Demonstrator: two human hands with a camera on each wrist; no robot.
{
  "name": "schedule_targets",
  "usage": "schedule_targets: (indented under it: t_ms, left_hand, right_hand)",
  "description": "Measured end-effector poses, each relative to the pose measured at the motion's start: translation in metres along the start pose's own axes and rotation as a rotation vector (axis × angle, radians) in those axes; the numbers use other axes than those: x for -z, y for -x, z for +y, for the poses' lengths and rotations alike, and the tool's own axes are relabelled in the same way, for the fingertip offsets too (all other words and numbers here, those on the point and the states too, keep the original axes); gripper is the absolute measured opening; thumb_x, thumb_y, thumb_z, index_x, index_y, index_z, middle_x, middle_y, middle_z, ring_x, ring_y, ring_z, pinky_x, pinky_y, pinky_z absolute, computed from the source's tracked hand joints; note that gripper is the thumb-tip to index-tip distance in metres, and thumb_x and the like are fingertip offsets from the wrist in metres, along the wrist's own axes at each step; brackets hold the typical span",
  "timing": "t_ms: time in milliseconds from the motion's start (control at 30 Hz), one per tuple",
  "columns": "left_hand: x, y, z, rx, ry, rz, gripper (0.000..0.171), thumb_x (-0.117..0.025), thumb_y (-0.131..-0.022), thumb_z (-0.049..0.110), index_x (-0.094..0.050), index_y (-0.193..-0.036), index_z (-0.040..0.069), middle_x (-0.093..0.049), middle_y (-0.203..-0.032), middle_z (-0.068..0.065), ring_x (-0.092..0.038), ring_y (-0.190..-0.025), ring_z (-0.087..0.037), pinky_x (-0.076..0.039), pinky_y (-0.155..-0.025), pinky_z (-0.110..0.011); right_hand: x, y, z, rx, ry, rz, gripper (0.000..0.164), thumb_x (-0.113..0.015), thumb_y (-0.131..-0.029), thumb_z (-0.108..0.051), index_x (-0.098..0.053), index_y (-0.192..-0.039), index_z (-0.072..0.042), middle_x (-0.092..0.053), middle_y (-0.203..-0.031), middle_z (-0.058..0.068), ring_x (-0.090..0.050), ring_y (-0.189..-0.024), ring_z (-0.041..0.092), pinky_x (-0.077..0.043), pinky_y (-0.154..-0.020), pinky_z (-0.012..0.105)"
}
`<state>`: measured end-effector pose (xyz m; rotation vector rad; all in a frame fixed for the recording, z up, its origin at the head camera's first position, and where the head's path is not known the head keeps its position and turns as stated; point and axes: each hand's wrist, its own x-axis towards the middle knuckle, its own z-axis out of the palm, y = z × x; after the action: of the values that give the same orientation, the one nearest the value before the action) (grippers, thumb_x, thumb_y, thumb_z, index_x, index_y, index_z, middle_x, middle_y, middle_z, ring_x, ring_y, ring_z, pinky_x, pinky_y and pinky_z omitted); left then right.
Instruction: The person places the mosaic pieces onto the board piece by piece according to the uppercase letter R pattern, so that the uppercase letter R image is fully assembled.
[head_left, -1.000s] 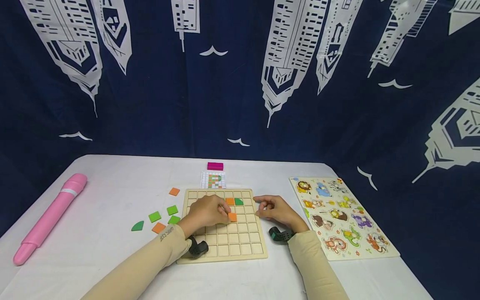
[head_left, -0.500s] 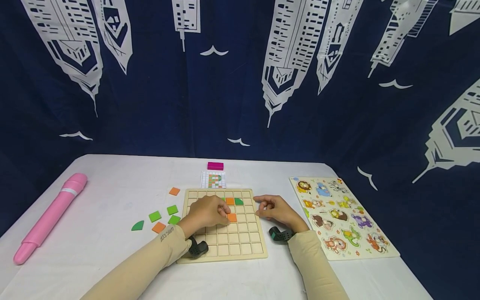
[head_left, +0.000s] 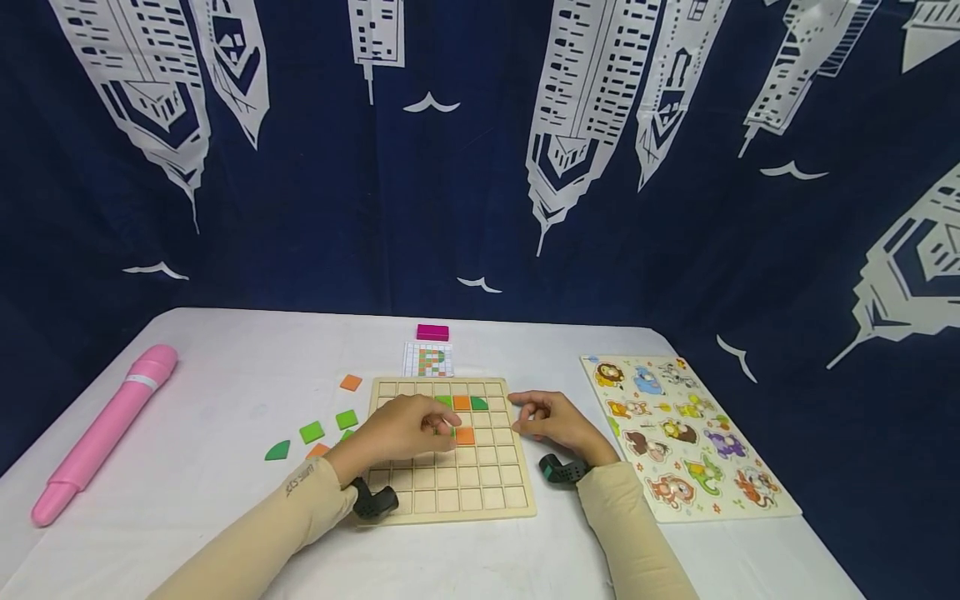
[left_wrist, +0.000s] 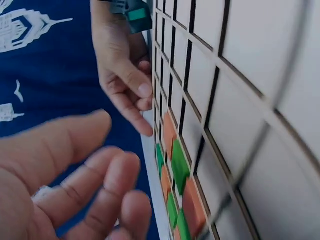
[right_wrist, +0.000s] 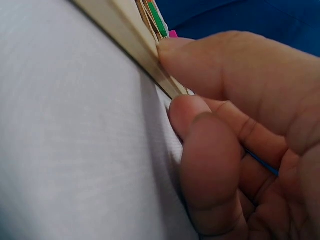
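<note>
My left hand [head_left: 405,427] hovers over the wooden grid board [head_left: 469,500], fingers loosely bent and nothing between them. Just past its fingertips an orange square tile [head_left: 466,436] sits in a cell. Farther up the board lie another orange tile [head_left: 461,402], a green quarter-round tile [head_left: 479,403] and a green square partly behind the hand. The left wrist view shows more tiles, among them a green one [left_wrist: 180,165] and an orange one [left_wrist: 194,206]. At the board's right edge, my right hand [head_left: 557,423] touches the rim with its extended index finger; other fingers are bent.
Loose orange and green tiles, such as a green square [head_left: 311,432], lie left of the board. Behind it are a pattern card [head_left: 428,360] and a magenta block [head_left: 432,332]. A pink stick [head_left: 105,433] lies far left, an animal puzzle board [head_left: 686,437] right.
My left hand has drawn back slightly to the left, its fingers parting from the tiles, and the forearm has shifted left. The right hand stays at the board's edge.
</note>
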<state>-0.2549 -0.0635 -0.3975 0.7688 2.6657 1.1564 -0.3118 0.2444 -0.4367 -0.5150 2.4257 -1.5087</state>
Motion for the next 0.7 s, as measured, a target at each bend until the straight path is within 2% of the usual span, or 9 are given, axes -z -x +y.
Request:
schedule_targets:
  t_ms: [133, 233, 367, 500, 633, 700]
  left_hand:
    - [0.013, 0.019, -0.011, -0.104, 0.056, -0.032, 0.029, -0.078, -0.098, 0.020, -0.078, -0.122, 0.004, -0.071, -0.096, 0.012, -0.063, -0.090, -0.006, -0.054, -0.083, -0.027]
    - [0.024, 0.033, -0.020, -0.125, 0.086, -0.054, 0.029, -0.077, -0.100, 0.019, -0.077, -0.124, 0.003, -0.073, -0.099, 0.011, -0.065, -0.093, -0.008, -0.056, -0.085, -0.028]
    - [0.040, 0.053, -0.032, -0.108, 0.107, -0.060, 0.032, -0.077, -0.101, 0.022, -0.076, -0.128, 0.004, -0.075, -0.102, 0.009, -0.066, -0.094, -0.010, -0.055, -0.084, -0.028]
    - [0.056, 0.071, -0.043, -0.079, 0.110, -0.009, 0.035, -0.075, -0.103, 0.025, -0.075, -0.130, 0.004, -0.076, -0.105, 0.004, -0.065, -0.092, -0.013, -0.055, -0.077, -0.029]
    - [0.073, 0.088, -0.051, -0.072, 0.113, 0.044, 0.032, -0.075, -0.104, 0.022, -0.075, -0.130, 0.003, -0.075, -0.105, 0.002, -0.066, -0.090, -0.012, -0.056, -0.074, -0.028]
    - [0.081, 0.096, -0.056, -0.066, 0.114, 0.067, 0.032, -0.075, -0.103, 0.019, -0.074, -0.130, 0.002, -0.076, -0.105, 0.001, -0.066, -0.091, -0.010, -0.055, -0.078, -0.027]
  right_hand:
    - [0.000, 0.000, 0.000, 0.004, 0.006, 0.002, 0.057, -0.079, -0.092, 0.000, -0.058, -0.143, 0.015, -0.063, -0.089, 0.001, -0.050, -0.067, 0.008, -0.044, -0.062, 0.021]
    - [0.000, -0.001, 0.000, 0.010, 0.003, -0.002, 0.057, -0.079, -0.092, 0.001, -0.059, -0.143, 0.015, -0.062, -0.088, 0.001, -0.049, -0.067, 0.008, -0.044, -0.062, 0.021]
    - [0.001, -0.002, 0.002, 0.020, -0.005, -0.016, 0.057, -0.079, -0.093, 0.001, -0.057, -0.144, 0.016, -0.063, -0.089, 0.003, -0.049, -0.066, 0.008, -0.044, -0.062, 0.021]
    - [0.002, -0.001, 0.003, 0.025, -0.005, -0.023, 0.058, -0.078, -0.094, 0.001, -0.056, -0.145, 0.016, -0.063, -0.090, 0.003, -0.049, -0.065, 0.007, -0.044, -0.062, 0.021]
    - [0.002, 0.000, 0.003, 0.024, -0.008, -0.024, 0.057, -0.077, -0.094, 0.002, -0.056, -0.145, 0.016, -0.063, -0.090, 0.002, -0.049, -0.065, 0.007, -0.044, -0.062, 0.021]
    - [0.002, 0.000, 0.002, 0.024, -0.006, -0.022, 0.057, -0.077, -0.093, 0.002, -0.056, -0.144, 0.016, -0.063, -0.089, 0.002, -0.049, -0.065, 0.007, -0.044, -0.062, 0.021]
